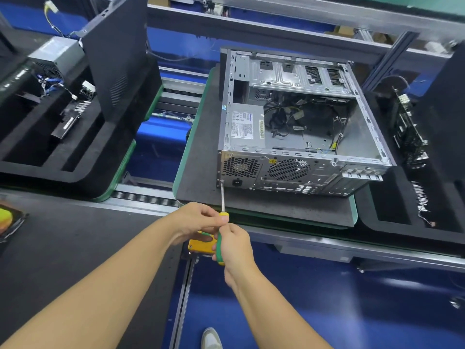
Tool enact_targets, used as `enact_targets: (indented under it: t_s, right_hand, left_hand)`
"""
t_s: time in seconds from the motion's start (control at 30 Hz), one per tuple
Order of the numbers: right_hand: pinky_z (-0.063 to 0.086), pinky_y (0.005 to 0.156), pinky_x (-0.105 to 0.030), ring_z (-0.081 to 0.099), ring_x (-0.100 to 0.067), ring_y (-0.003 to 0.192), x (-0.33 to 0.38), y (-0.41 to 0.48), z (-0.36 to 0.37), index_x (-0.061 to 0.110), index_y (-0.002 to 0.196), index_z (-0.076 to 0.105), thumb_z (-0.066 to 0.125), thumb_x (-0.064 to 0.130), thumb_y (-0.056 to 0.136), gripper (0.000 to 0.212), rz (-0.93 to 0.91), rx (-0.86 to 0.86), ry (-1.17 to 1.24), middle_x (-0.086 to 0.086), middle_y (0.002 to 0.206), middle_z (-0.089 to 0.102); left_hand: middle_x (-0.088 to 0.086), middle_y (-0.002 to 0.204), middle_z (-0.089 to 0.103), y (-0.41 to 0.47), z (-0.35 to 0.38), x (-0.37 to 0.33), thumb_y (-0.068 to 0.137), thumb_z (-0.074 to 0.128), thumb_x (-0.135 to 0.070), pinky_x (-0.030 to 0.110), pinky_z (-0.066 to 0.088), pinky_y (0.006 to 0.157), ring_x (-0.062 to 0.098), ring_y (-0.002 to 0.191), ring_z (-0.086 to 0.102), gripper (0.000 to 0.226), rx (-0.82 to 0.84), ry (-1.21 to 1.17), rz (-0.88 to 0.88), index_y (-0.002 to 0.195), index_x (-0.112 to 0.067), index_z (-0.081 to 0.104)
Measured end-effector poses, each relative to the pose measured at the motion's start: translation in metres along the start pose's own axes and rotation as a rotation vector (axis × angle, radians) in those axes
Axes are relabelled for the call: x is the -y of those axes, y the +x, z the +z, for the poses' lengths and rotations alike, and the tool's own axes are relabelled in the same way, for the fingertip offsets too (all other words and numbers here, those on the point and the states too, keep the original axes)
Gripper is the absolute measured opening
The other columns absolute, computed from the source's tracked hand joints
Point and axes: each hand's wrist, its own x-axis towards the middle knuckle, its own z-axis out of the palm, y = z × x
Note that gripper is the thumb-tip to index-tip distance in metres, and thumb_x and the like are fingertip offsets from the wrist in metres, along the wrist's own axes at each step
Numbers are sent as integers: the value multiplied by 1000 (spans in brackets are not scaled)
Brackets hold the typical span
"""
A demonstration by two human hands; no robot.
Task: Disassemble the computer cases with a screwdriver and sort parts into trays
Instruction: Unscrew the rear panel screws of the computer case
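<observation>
An open grey computer case lies on a dark pallet, its rear panel facing me, with a power supply and loose cables inside. A screwdriver with a yellow-green handle has its tip at a screw on the rear panel's lower left corner. My right hand grips the handle. My left hand pinches the handle's top end near the shaft.
A black foam tray at left holds a removed power supply, small parts and an upright side panel. Another black tray at right holds circuit boards. A yellow box sits under my hands. Conveyor rollers run between pallets.
</observation>
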Motion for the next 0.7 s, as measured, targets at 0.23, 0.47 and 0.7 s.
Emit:
enact_targets:
  t_s: [0.23,0.47,0.7]
  right_hand:
    - [49,68,-34,59,-23,84,-5,-3,21,16,93,68,42,36,104,35,-66,-196,-141,-10,108,68]
    - [54,62,-28,67,-13,77,-12,-13,0,22,104,64,53,38,102,20,-161,-31,-96,4,89,71]
    - [46,45,-30,54,-19,56,-14,-17,-30,2,111,55,43,28,107,28,100,370,213,-13,79,60]
  left_hand:
    - [5,92,78,-9,22,-7,82,80,-38,26,57,59,16,89,74,37,-160,-162,-107,100,-6,74]
    - [9,97,73,-7,16,-3,82,77,-39,36,55,81,19,93,66,46,-123,-225,-113,111,-3,71]
    - [4,93,67,-11,11,0,88,62,-39,33,50,75,16,88,60,39,106,-384,-92,112,-10,73]
